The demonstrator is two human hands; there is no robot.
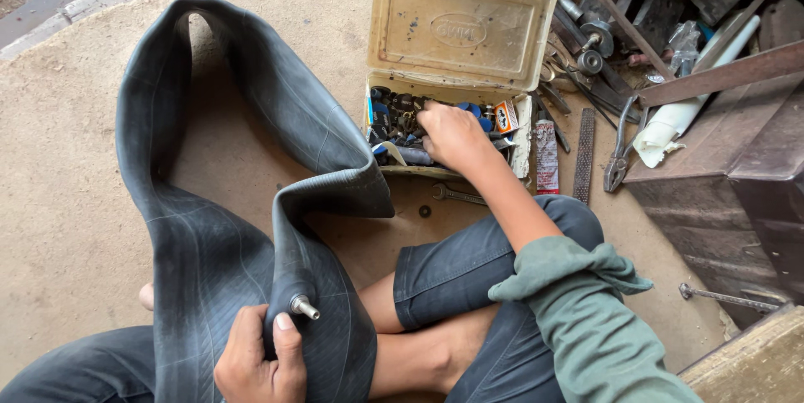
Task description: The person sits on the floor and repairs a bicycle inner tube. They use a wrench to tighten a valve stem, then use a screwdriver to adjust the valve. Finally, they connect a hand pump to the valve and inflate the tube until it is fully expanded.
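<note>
Left-hand grip (255, 361): closed around a fold of the large black rubber inner tube (218, 227), thumb pressed just below the short metal valve stem (304, 308), which stands clear of the rubber and points up and to the right. The tube lies limp, draped from this grip over the lap and looped away across the sandy floor (67, 202).

Right-hand grip (452, 135): fingers curled down into the open dented yellow metal tin (461, 34), well ahead of the left grip, among small dark fittings and blue caps. Whether a part is pinched cannot be told; the fingertips are hidden.

Status, as judged: the valve is presented and held ready; nothing is fitted to it yet. Selection from the tin is in progress. A small spanner (456, 195) and a flat metal file (584, 156) lie just beside the tin, untouched.
</note>
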